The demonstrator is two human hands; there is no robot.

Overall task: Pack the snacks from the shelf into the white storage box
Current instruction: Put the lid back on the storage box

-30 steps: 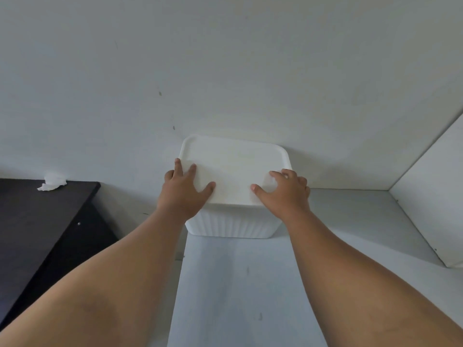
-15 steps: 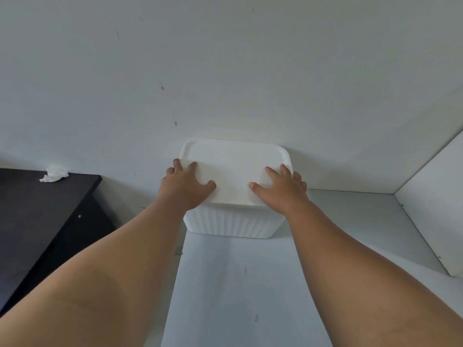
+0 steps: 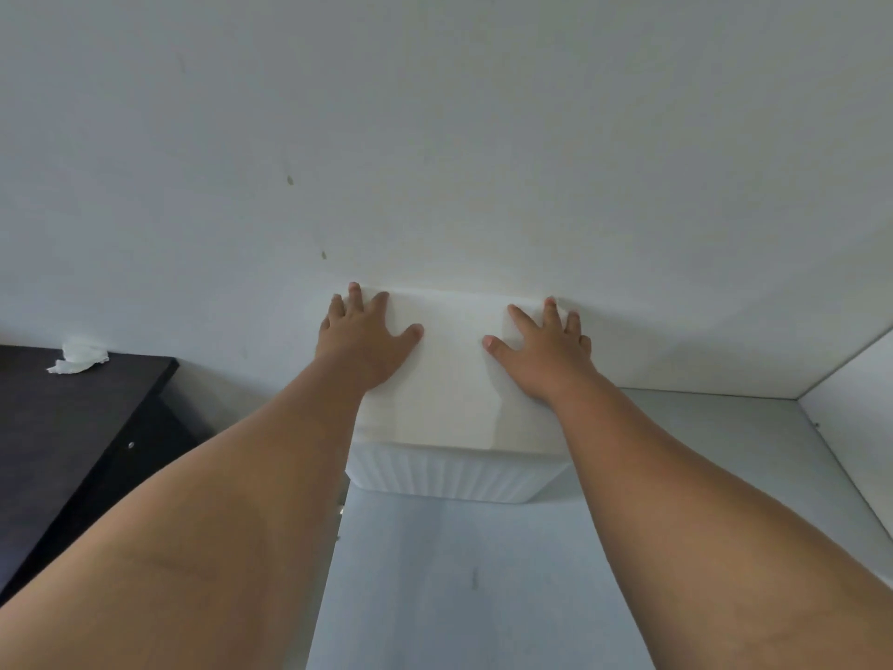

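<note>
A white plastic storage box with ribbed sides (image 3: 454, 471) stands on a pale grey shelf board (image 3: 459, 582), its far edge close against the plain white wall (image 3: 435, 137) at 12 o'clock; whether box and wall actually touch cannot be told. A flat white lid (image 3: 449, 384) covers the top of the box, so nothing inside can be seen. The left hand (image 3: 360, 338) lies palm down on the lid toward its 10 o'clock corner, fingers straight and spread, thumb pointing toward 3 o'clock, gripping nothing. The right hand (image 3: 541, 353) lies the same way toward the 2 o'clock corner, flat and splayed, thumb pointing toward 9 o'clock, with nothing held. The fingertips of both hands reach the lid's far edge by the wall, and a bare strip of lid lies between the two thumbs. Both forearms run in from 6 o'clock, one over each side of the box. Bare shelf board stretches from the box's ribbed front toward 6 o'clock. At 3 o'clock from the box, well apart, a white side panel (image 3: 855, 394) stands upright on the board. At 9 o'clock is a dark brown wooden cabinet top (image 3: 72, 418), and a crumpled white tissue (image 3: 77, 356) rests on its far edge near the wall.
</note>
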